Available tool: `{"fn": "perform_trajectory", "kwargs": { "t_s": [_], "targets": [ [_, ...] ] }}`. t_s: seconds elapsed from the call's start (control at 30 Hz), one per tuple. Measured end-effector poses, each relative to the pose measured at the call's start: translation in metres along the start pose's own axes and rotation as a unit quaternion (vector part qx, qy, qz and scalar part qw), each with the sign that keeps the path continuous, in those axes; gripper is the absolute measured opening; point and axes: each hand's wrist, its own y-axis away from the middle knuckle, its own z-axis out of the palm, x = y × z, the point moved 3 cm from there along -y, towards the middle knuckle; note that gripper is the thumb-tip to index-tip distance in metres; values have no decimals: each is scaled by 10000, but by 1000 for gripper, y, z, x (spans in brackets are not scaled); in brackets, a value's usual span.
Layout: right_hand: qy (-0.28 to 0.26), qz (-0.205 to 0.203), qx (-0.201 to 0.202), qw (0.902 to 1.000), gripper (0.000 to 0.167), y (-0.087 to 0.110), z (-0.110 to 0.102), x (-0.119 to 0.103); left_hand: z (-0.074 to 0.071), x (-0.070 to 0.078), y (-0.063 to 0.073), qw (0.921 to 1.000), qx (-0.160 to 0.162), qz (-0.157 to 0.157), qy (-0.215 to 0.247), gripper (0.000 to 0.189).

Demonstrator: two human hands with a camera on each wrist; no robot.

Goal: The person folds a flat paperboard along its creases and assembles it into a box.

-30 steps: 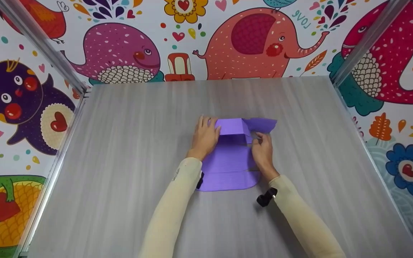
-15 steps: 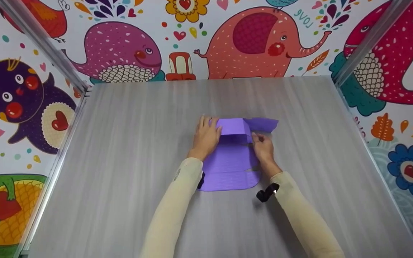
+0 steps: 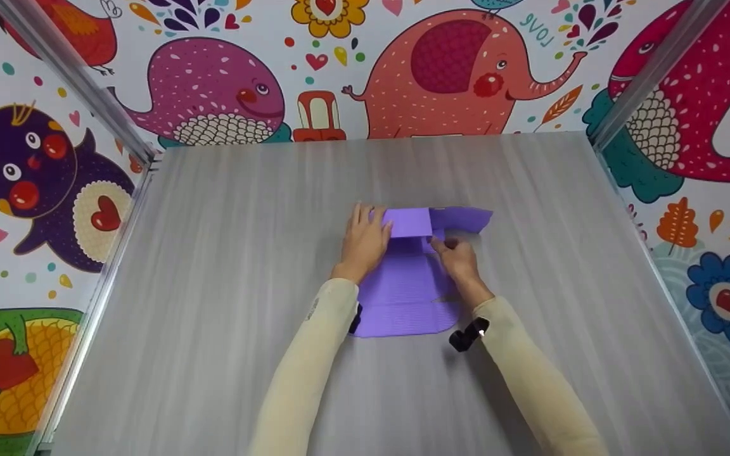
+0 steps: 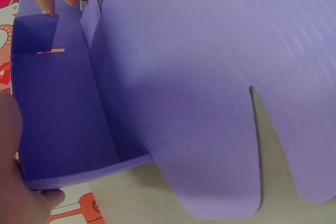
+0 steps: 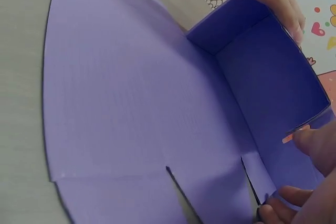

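Purple cardboard (image 3: 403, 282) on counter (image 3: 213, 253), far wall (image 3: 409, 223) folded up. Left end (image 4: 79, 175) gripped by left hand (image 3: 364, 244); side tab (image 4: 91, 23) apparently pinched by right hand (image 3: 460, 259). Corner-folding judged in hand; tab should next be squared to the wall.

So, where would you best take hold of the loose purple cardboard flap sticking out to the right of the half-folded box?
I'd pinch the purple cardboard flap near its outer edge, probably coming from the right. It is a thin sheet jutting past the folded-up purple cardboard box end, and that outer edge looks untouched.
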Motion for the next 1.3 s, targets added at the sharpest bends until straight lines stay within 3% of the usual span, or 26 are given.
{"fn": "perform_trajectory", "kwargs": {
  "t_s": [0.3, 0.7, 0.9, 1.1, 1.3],
  "targets": [
    [60, -111, 87, 9999, 51, -1, 4, -1, -2, 1, 4, 9997, 50, 215, 117, 41],
    [41, -96, 272, 9996, 52, -1, 4, 2, -1, 2, 4, 9988, -427, -101, 230, 42],
    [-57, 63, 269, 9996, 51, -2, 2, 5, 1, 3, 3, 9988, -386, -128, 266, 42],
    [-443, 425, 355, 9975, 45, -4, -1, 8, 0, 3, 4, 9993, -295, -106, 222, 41],
    [-912, 434, 392, 9941, 46, -3, -3, 5, -2, 3, 4, 9995, -264, -30, 195, 41]
  ]
}}
